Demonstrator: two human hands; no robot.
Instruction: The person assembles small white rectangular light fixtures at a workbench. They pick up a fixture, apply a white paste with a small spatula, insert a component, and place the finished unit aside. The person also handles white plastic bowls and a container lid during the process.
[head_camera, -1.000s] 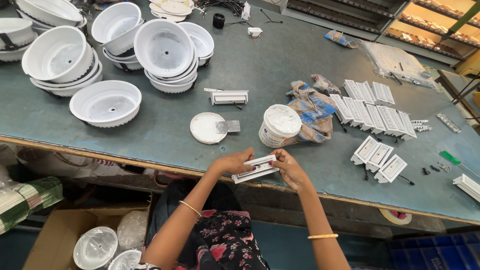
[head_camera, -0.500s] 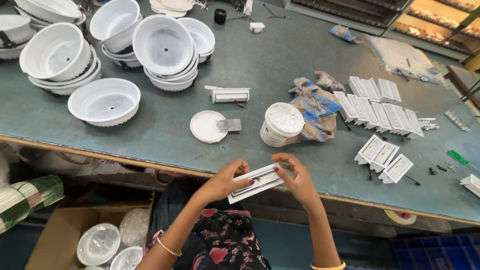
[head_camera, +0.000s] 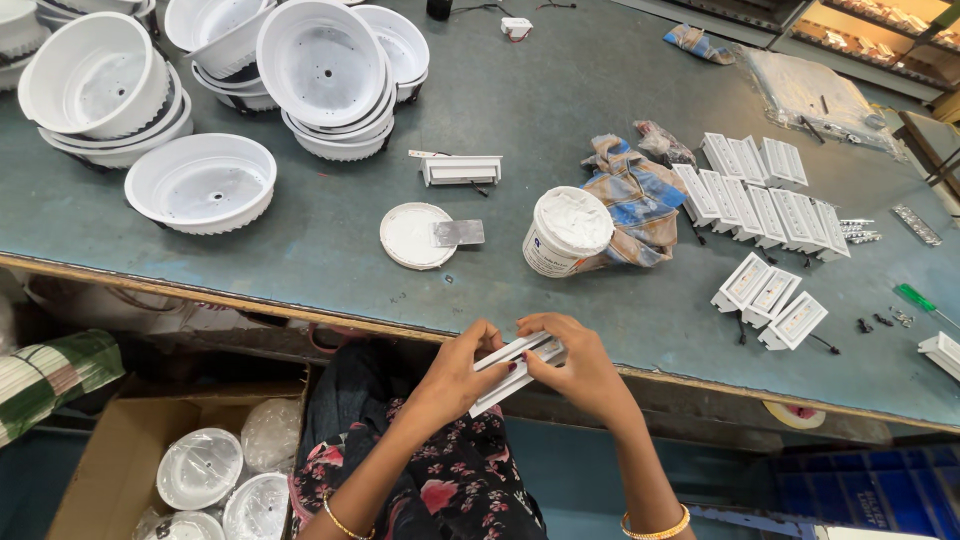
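The left hand (head_camera: 455, 375) and the right hand (head_camera: 580, 370) both hold one long white strip-shaped part (head_camera: 515, 368), fingers closed on its two ends, just in front of the near edge of the worktop (head_camera: 560, 100), above the lap. On the worktop behind the hands stand a white tub (head_camera: 566, 230) beside its round lid (head_camera: 415, 236), a coloured cloth (head_camera: 635, 200), and white bowl-shaped housings (head_camera: 200, 183). It is hard to see, but the part seems slightly tilted.

A long, narrow white rectangular light housing (head_camera: 515, 367) is held tilted, its right end higher, between left hand (head_camera: 455, 380) and right hand (head_camera: 580, 370), off the surface's (head_camera: 560, 100) near edge.
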